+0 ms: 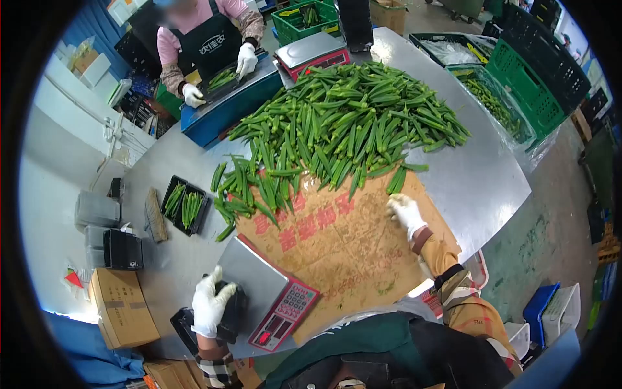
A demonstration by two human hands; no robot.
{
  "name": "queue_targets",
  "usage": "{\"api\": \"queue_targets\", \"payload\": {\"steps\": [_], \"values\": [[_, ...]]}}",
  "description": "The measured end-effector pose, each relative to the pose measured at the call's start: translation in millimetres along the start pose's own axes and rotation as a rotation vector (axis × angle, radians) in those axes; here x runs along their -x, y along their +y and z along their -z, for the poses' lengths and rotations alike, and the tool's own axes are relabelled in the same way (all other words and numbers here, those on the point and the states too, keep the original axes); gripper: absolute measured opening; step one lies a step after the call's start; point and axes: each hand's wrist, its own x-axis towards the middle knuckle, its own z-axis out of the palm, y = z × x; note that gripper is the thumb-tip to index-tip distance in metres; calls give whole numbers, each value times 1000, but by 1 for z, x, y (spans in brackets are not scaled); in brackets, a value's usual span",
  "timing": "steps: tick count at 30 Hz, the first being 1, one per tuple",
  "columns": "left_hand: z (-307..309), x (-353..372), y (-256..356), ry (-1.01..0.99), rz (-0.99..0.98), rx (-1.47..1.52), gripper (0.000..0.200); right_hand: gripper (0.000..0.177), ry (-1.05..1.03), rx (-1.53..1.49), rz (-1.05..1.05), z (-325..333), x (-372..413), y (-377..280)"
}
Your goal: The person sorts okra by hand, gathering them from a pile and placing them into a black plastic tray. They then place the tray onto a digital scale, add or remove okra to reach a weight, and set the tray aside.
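Note:
My left hand (210, 303), in a white glove, grips a black plastic tray (234, 318) at the left edge of the digital scale (262, 285). Another black tray (184, 327) lies partly hidden beneath that hand. My right hand (407, 214), also gloved, is over the right side of the flattened cardboard (337, 253). Its fingers are curled at the lower ends of a few okra pods (396, 181); the exact contact is hard to make out. Beyond it spreads a large heap of green okra (350, 123). Two black trays filled with okra (186, 204) sit left of the cardboard.
Across the metal table (492, 194), a co-worker (207, 45) with white gloves handles a tray of okra beside a second scale (311, 53). Green crates (538, 78) stand at the right. Black trays (123, 249) and a cardboard box (123, 308) are at the left.

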Motion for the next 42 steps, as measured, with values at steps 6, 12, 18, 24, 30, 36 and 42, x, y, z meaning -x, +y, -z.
{"api": "queue_targets", "payload": {"steps": [6,12,18,24,30,36,42], "values": [[-50,-152,164,44,-495,170,65,54,299,46,258,37,-118,-47],[-189,-344,261,-24,-568,26,94,96,342,394,239,18,-204,-65],[-252,-401,283,-70,-279,-377,118,130,244,617,38,-21,-219,-95],[-290,-359,267,95,-536,-158,68,127,141,673,178,-94,-181,-110],[-302,-279,244,-87,-552,310,75,71,-151,-267,222,-104,-129,-55],[-315,-140,215,-332,-205,1016,80,76,-314,-383,5,-58,-18,-34],[-294,-65,154,-42,-77,452,76,87,-180,308,397,15,30,-20]]}}
